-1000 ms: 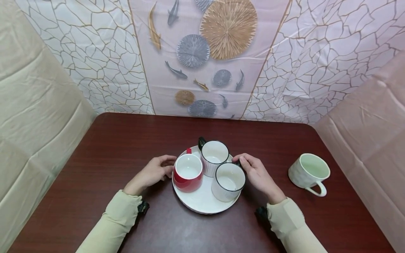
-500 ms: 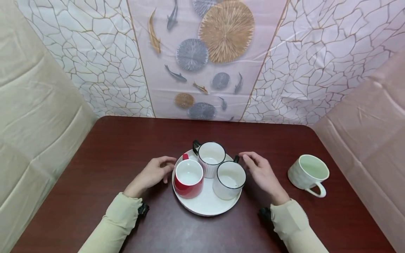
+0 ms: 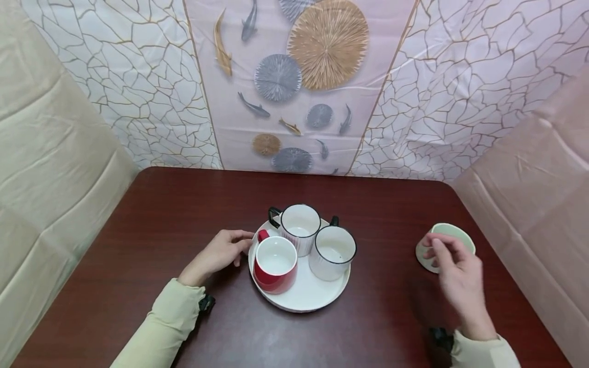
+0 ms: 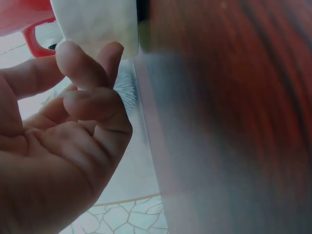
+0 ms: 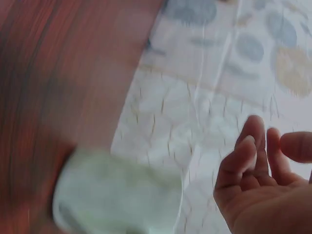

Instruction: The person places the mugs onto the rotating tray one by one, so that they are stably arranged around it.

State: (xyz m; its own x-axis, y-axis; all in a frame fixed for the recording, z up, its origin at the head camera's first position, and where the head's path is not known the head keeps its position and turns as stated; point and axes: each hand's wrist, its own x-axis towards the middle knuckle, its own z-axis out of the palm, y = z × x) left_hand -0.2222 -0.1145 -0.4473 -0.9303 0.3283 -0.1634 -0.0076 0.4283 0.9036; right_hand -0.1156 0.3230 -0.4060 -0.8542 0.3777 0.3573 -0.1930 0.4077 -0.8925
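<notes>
A round white tray [image 3: 307, 294] bears a red mug [image 3: 275, 281], a striped white mug [image 3: 300, 221] with a black handle, and a plain white mug [image 3: 326, 266] with a black rim and handle. My left hand [image 3: 223, 251] stays at the tray's left rim, fingertips right at the edge and fingers loosely bent. In the left wrist view, the tray's wall [image 4: 100, 24] shows just past the fingertips. My right hand [image 3: 460, 278], its fingers slightly bent and holding nothing, overlaps a pale green mug [image 3: 455, 231] on the right. That mug's handle is hidden behind the hand.
The dark reddish-brown table [image 3: 184, 204] carries everything. A patterned cloth [image 3: 294, 102] hangs behind its far edge. Beige padded panels [image 3: 60, 153] flank the table on both sides.
The tray with its mugs has turned counterclockwise as seen from above. My right hand has left the plain white mug's handle and moved right to the green mug. My left hand is nearly still.
</notes>
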